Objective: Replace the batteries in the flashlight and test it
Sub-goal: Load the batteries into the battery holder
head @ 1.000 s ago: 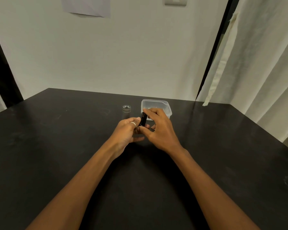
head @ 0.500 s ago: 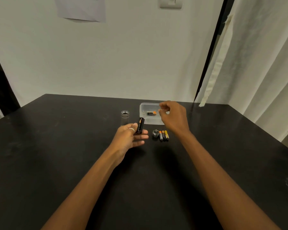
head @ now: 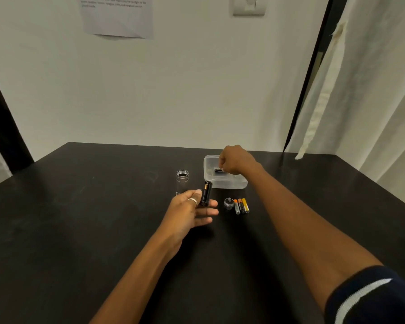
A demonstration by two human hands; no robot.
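Note:
My left hand (head: 189,211) holds a black battery holder (head: 206,193) upright between thumb and fingers; an orange-tipped battery shows in it. My right hand (head: 234,160) reaches into a clear plastic container (head: 229,182) and its fingertips pinch a dark battery (head: 218,170) there. The flashlight body (head: 182,181), a silver tube, stands upright on the black table left of the container. The flashlight's end cap (head: 228,203) lies next to three loose batteries (head: 241,206) just in front of the container.
The black table (head: 80,218) runs back to a white wall with a taped paper sheet (head: 117,17) and a switch plate (head: 248,5). A pale curtain (head: 365,94) hangs at the right. Part of my dark sleeve (head: 372,298) shows at the lower right.
My right hand left the battery holder and moved back into the plastic container, where it now pinches a battery. My left hand keeps the holder upright. The view tilted up.

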